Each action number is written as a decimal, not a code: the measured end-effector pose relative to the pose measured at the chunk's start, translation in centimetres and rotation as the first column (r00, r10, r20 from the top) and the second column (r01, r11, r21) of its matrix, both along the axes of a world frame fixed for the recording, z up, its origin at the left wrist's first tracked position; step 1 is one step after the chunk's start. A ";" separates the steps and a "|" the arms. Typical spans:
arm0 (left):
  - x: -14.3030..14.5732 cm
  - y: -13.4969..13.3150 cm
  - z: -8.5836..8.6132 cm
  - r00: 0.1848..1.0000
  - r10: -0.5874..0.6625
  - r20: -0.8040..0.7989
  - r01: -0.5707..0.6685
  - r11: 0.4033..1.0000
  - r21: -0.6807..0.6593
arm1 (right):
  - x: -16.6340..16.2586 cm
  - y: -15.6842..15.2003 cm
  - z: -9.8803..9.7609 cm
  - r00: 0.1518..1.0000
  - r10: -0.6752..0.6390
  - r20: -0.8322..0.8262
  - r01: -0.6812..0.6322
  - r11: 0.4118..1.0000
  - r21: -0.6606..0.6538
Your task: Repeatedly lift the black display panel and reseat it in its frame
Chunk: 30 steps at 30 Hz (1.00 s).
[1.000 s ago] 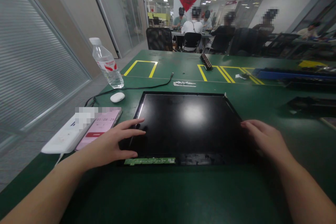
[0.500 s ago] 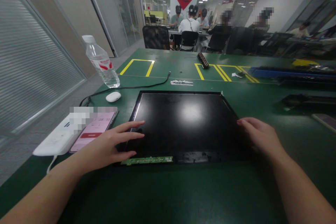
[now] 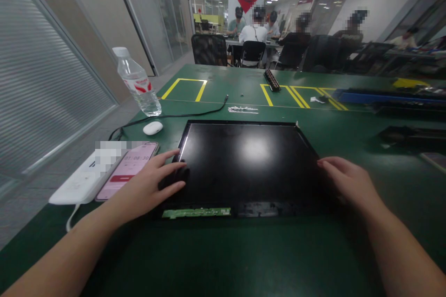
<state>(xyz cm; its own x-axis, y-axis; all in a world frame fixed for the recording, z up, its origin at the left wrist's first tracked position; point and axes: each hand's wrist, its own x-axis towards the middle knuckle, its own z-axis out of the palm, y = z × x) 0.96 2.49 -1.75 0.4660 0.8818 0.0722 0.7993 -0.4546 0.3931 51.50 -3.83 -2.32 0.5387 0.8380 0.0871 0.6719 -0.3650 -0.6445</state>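
Note:
A black display panel [image 3: 244, 162] lies flat on the green table in front of me, a bright reflection on its glossy face. Along its near edge, toward the left, runs a narrow green circuit board [image 3: 196, 213]. My left hand [image 3: 153, 183] is open, its fingers spread over the panel's left edge with the tips on or just above the surface. At the opposite edge my right hand [image 3: 348, 178] has its fingers closed on the panel's right border. The undersides of those fingers are hidden.
Left of the panel are a smartphone [image 3: 132, 162], a white power bank [image 3: 75, 185], a white earbud case [image 3: 153, 128], a water bottle [image 3: 141, 88] and a black cable [image 3: 181, 115]. Blue trays [image 3: 383, 97] stand at far right. Several people sit at tables beyond.
My left hand has shifted its fingers back toward the panel's left edge, away from the green board. My right hand keeps its place at the right border. The view has shifted slightly.

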 end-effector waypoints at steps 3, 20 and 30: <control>0.2 0.3 -0.5 0.995 0.080 -0.059 -0.078 0.996 0.048 | 0.0 -0.1 0.0 1.000 -0.007 -0.020 0.007 1.000 -0.014; 1.6 0.5 -0.7 0.973 0.113 -0.202 -0.104 0.993 0.057 | 1.0 0.4 -1.0 0.988 0.052 0.142 -0.033 0.990 -0.134; 2.2 -0.1 -0.3 0.966 0.165 -0.199 -0.145 0.983 0.114 | 1.1 0.3 -1.3 0.980 0.083 0.180 -0.056 0.987 -0.151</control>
